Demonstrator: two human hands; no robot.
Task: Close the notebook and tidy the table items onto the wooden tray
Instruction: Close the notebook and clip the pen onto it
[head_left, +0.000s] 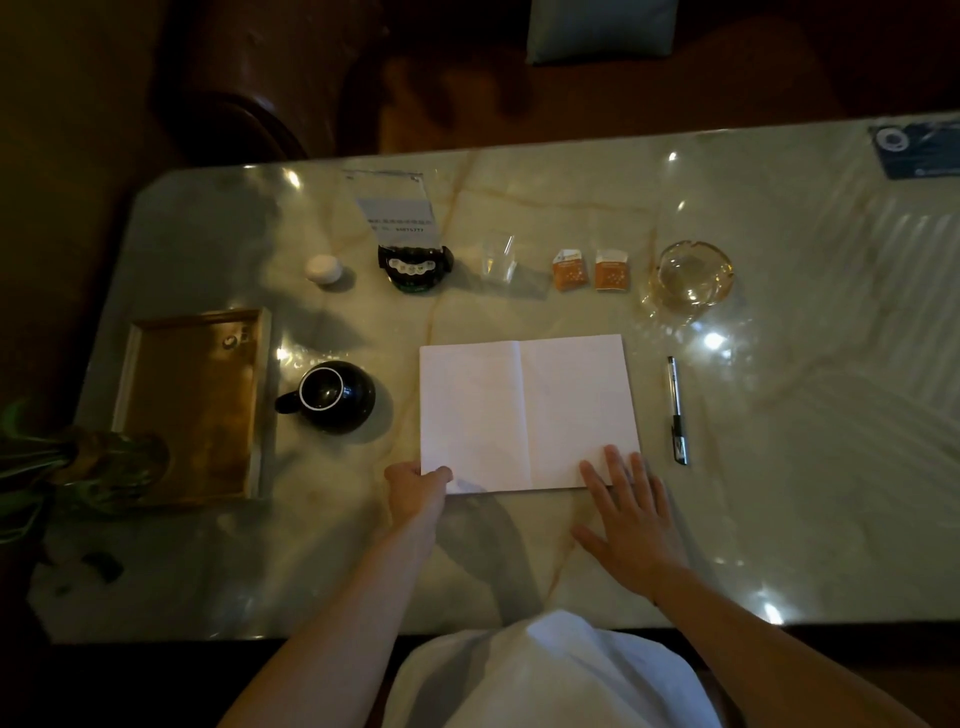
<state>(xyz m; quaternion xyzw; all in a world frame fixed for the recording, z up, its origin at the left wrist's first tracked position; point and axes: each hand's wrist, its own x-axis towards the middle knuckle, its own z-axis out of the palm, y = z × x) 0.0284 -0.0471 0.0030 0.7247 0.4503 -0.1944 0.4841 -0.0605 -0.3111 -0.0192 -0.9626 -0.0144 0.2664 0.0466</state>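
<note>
A dim, head-worn view looks down on a glossy marble table (779, 415). At the far left edge, well left of both hands, a green glass vase (93, 462) overlaps the near corner of the wooden tray (195, 405), which lies flat with a small ring-like object near its far right corner. Just right of the tray, and up and to the left of the left hand, sits a black cup (332, 397) with its handle pointing toward the tray. Farther from the person, a row runs across the table: a small white round lid-like object (323, 268), a black stand holding a printed card (410, 249), a clear glass tumbler (497, 260), two orange sachets (592, 269) side by side, and a clear glass ashtray (693, 275). The left hand (418, 491) pinches the near left corner of the notebook (527, 413), thumb on top of the page and fingers hidden beneath it. The notebook lies open and flat in the middle of the table, its blank white pages facing up, reaching away from both hands. The right hand (631, 525) lies flat with fingers straight and spread, its fingertips resting on the notebook's near right corner and its palm on the table. Just right of that hand's fingertips, beside the notebook's right edge, a pen (678, 410) lies pointing away from the person. A dark blue card (917, 150) sits at the far right corner.
</note>
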